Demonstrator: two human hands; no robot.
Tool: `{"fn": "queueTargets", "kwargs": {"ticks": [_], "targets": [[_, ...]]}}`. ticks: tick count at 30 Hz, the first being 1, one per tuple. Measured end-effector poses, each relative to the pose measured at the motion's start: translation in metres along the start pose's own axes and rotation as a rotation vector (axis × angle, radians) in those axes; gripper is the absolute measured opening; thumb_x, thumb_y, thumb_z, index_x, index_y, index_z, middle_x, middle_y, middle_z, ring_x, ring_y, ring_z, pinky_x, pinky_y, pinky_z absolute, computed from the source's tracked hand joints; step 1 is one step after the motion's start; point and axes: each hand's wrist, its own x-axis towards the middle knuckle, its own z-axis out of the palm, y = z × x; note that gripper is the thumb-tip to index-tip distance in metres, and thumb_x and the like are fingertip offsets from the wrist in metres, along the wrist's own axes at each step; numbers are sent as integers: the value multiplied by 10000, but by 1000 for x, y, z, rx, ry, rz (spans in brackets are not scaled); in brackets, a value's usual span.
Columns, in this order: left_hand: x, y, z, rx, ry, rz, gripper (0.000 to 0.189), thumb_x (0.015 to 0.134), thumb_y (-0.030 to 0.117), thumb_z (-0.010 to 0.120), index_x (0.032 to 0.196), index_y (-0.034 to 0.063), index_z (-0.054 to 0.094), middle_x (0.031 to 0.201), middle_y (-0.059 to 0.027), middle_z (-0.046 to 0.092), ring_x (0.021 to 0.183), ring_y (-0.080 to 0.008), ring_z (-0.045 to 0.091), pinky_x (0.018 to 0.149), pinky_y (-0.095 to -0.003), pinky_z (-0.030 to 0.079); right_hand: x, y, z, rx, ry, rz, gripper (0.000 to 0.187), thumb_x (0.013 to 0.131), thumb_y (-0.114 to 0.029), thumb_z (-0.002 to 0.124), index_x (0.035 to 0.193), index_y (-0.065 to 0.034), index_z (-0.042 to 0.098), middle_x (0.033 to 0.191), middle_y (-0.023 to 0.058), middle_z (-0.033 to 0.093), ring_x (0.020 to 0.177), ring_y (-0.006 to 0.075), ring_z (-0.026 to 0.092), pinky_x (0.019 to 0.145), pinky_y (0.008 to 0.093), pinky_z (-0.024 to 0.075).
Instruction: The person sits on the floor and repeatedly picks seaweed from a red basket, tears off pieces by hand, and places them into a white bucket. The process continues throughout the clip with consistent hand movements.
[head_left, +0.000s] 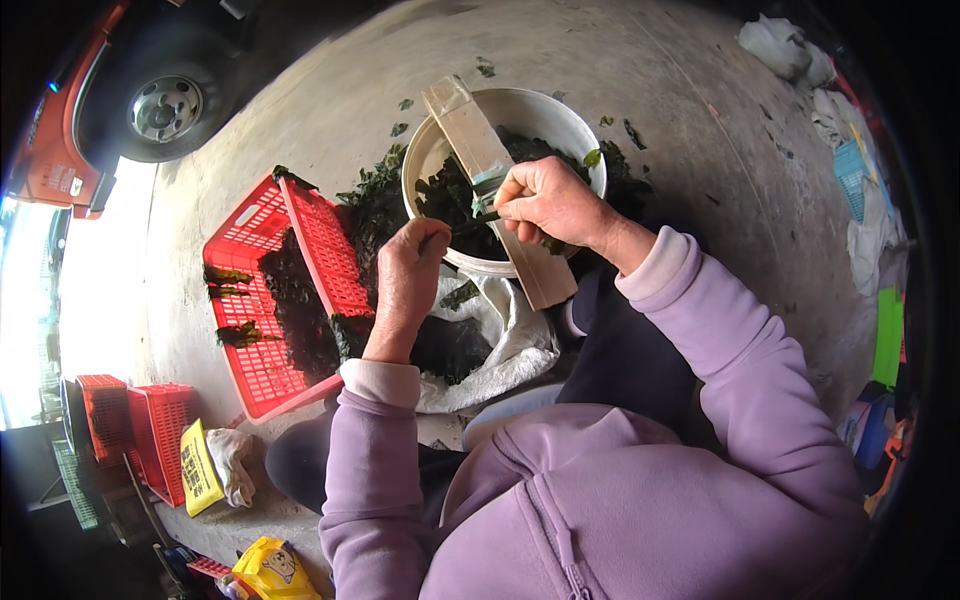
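A narrow dark green strip of seaweed (475, 223) is stretched between my two hands. One end is pinched between the thumb and fingers of my left hand (409, 274); my right hand (551, 201) grips the other. Below them a wooden board (472, 139) lies across the rim of a round, pale tub (435, 131). Greenish cord (489, 180) is wrapped around the board's middle, close to my right fingers. Dark leafy seaweed (450, 195) fills part of the tub. Left of my left hand, a tilted red plastic crate (251, 382) holds more dark seaweed (300, 315).
A white woven sack (517, 367) with dark seaweed lies before my legs. Loose seaweed (379, 202) is heaped between crate and tub. Other red crates (161, 427) and a yellow packet (201, 469) stand at left. A vehicle's wheel (165, 109) is at upper left, white bags (784, 49) at upper right.
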Motion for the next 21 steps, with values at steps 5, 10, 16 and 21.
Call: {"fn": "queueTargets", "kwargs": {"ticks": [5,10,16,21], "targets": [[55,-20,6,247,154,230,72,794,88,601,820,27,627,773,-145,626,713,-309,618,655,-363,489,46,7,-7,-62,170,-21,54,781,-21,566,746,15,586,629,64,597,482,95,555,413,226,442],[77,-56,39,493,251,47,147,807,185,593,813,49,650,796,-160,636,749,-352,616,673,-414,493,68,33,-10,-66,245,146,60,779,-32,572,750,21,576,623,68,584,418,95,512,369,230,413],[67,-59,27,-406,107,-254,629,932,507,388,1162,-52,565,1149,-156,599,993,-216,581,844,-326,435,44,26,-23,156,184,142,212,895,-209,563,850,-7,608,617,-5,496,402,29,394,361,177,332],[17,-47,-38,-683,182,-388,545,929,450,431,1080,-47,597,945,-166,655,801,-239,636,722,-321,489,0,-26,2,40,-106,50,143,882,-122,565,901,2,635,657,12,564,482,22,476,420,155,375]]}}
